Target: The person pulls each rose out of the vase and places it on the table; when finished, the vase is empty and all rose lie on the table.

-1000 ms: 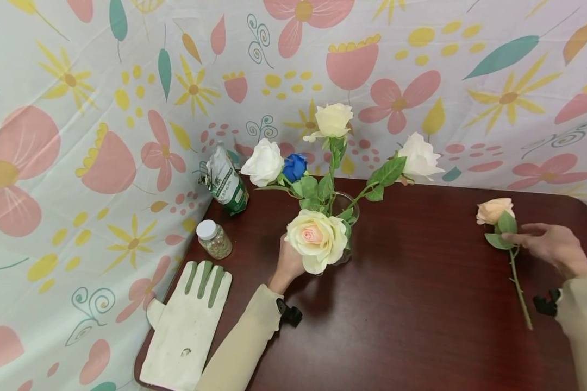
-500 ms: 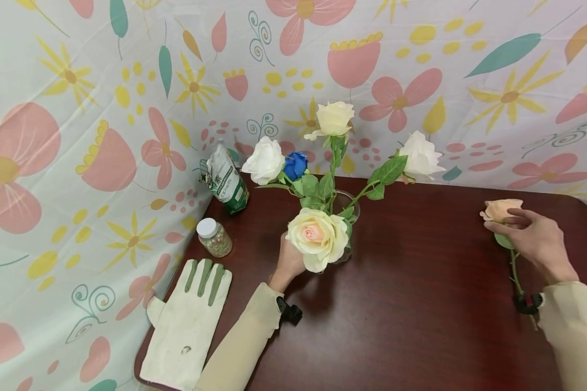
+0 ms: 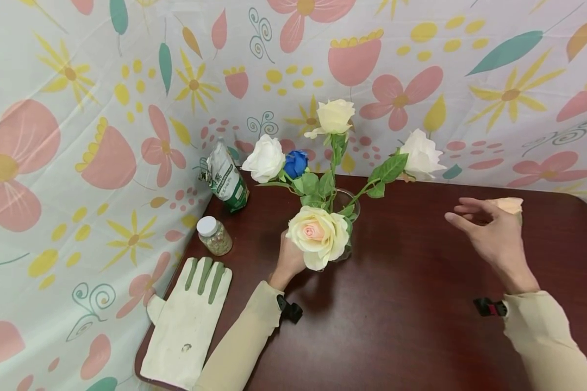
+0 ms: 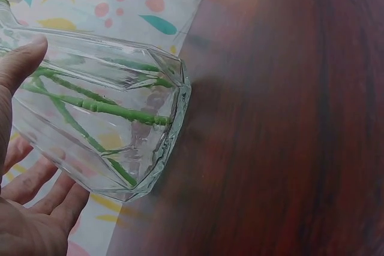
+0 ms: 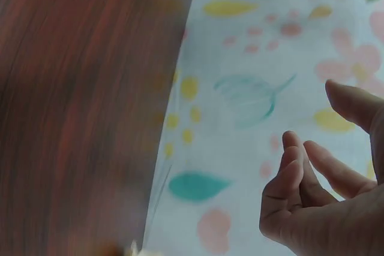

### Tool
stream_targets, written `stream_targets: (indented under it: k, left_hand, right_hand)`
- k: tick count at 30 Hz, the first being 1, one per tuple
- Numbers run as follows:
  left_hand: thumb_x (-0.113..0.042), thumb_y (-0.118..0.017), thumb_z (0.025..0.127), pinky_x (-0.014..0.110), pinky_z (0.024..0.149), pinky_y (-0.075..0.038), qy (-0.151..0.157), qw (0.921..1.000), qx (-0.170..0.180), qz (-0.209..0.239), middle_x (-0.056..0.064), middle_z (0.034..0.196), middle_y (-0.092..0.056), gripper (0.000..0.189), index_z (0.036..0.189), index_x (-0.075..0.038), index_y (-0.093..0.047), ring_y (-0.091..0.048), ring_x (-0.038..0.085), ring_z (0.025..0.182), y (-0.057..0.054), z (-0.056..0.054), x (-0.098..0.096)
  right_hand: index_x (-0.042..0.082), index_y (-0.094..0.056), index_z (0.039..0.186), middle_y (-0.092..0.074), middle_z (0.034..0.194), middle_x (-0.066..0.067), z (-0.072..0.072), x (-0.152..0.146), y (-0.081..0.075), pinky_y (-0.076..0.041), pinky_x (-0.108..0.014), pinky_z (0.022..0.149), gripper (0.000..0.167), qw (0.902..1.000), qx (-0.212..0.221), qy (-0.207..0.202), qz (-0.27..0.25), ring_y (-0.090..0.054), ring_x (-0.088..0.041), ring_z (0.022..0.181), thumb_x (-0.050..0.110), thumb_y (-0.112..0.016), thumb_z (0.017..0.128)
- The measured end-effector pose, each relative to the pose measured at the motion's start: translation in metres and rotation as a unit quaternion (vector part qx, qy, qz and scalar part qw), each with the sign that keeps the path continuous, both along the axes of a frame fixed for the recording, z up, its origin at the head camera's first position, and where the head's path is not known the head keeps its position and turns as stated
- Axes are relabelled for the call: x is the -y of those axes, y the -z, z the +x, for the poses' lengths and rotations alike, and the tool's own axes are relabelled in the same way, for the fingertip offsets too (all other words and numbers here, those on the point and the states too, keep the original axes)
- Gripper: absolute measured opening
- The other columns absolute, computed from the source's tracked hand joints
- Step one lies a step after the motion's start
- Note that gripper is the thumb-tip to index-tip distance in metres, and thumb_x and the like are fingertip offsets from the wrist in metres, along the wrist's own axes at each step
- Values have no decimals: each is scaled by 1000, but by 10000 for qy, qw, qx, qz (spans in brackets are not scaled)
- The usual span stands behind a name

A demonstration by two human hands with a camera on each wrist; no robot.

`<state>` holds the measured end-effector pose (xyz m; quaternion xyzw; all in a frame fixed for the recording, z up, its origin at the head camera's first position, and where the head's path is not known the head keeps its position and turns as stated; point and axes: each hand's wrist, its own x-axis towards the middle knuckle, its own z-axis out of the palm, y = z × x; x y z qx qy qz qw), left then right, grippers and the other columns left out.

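A clear faceted glass vase (image 4: 129, 130) stands on the table with green stems (image 4: 120, 111) inside it. My left hand (image 3: 289, 256) grips it from the left, thumb on one side and fingers round the other; the cream-pink rose (image 3: 318, 236) partly covers this hand in the head view. Out of the vase also rise a cream rose (image 3: 335, 115), two white roses, one left (image 3: 264, 157) and one right (image 3: 422, 153), and a blue rose (image 3: 295, 164). My right hand (image 3: 499, 233) hovers empty, fingers apart from the thumb, in front of a lying peach rose (image 3: 511, 205), mostly hidden.
Along the table's left side are a white-and-green packet (image 3: 227, 182), a jar with a white lid (image 3: 215, 236) and a pale work glove (image 3: 186, 326). A flower-patterned cloth (image 3: 396, 49) hangs behind the dark red table (image 3: 396, 326).
My right hand has passed from the peach rose's leaves over its bloom, then left toward the vase, holding nothing. The rose stays lying on the table. My left hand keeps its grip.
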<state>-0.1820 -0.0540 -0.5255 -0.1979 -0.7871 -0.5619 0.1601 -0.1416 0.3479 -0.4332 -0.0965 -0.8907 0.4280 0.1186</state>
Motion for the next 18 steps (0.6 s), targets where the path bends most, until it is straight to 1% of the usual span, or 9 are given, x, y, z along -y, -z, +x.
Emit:
stream_targets:
  k: [3,7,8,10,11,14,15,17,18]
  left_hand:
    - [-8,-86,85,46,97,-66,2,10000,-81,-36,26,114,-78,43,123,8,-72,-77,43,107,1,-1,0]
    - [-9,-86,86,45,95,-67,24,9998,-219,40,26,112,-78,43,122,8,-72,-77,41,106,4,-4,1]
    - [-12,-85,88,43,93,-67,6,9995,-316,52,24,112,-79,41,122,7,-73,-78,37,105,9,-7,2]
    - [-17,-85,90,42,93,-67,30,9991,-419,102,23,111,-79,41,123,5,-73,-78,34,105,14,-10,2]
    - [-21,-85,91,40,92,-67,1,9988,-480,116,21,111,-79,41,123,3,-74,-79,30,105,20,-13,2]
    - [-29,-86,92,36,92,-66,-9,9983,-565,148,16,112,-80,44,124,-1,-74,-78,22,105,35,-19,2]
    - [-28,-87,90,37,93,-66,12,9985,-540,125,17,112,-80,46,124,0,-74,-78,23,106,33,-18,3]
    - [-28,-86,91,36,91,-66,-24,9983,-584,21,15,112,-81,45,125,-1,-74,-78,21,105,36,-19,3]
    - [-28,-86,90,37,92,-66,-34,9983,-581,-15,15,113,-81,45,125,-1,-74,-78,22,106,37,-19,3]
  right_hand:
    - [15,-71,140,-64,95,46,4,20,-3,-45,-9,67,49,9995,-141,-55,-280,-58,14,93,36,-84,97]
    - [13,-74,138,-68,96,42,4,50,-5,-47,-8,70,45,9977,-353,-208,-548,-62,12,95,32,-83,99]
    - [12,-75,137,-70,97,40,3,58,-6,-48,-8,71,43,9966,-416,-263,-663,-64,12,95,30,-83,99]
    - [10,-78,132,-73,98,36,1,72,-7,-52,-7,72,38,9935,-530,-369,-938,-68,10,93,26,-84,98]
    - [10,-79,129,-75,100,34,0,79,-7,-53,-6,73,35,9919,-578,-414,-1048,-69,10,93,24,-84,98]
    - [9,-82,123,-78,105,29,-2,96,-8,-57,-8,73,28,9860,-746,-581,-1377,-72,7,92,19,-84,97]
    - [9,-82,122,-78,106,28,-3,101,-8,-57,-9,74,27,9845,-777,-620,-1444,-73,6,92,19,-84,97]
    - [8,-83,121,-79,107,26,-4,111,-9,-58,-10,74,26,9816,-804,-692,-1586,-74,5,92,18,-84,98]
    - [7,-83,121,-79,107,26,-4,115,-9,-59,-11,75,26,9800,-801,-718,-1674,-74,4,93,18,-84,98]
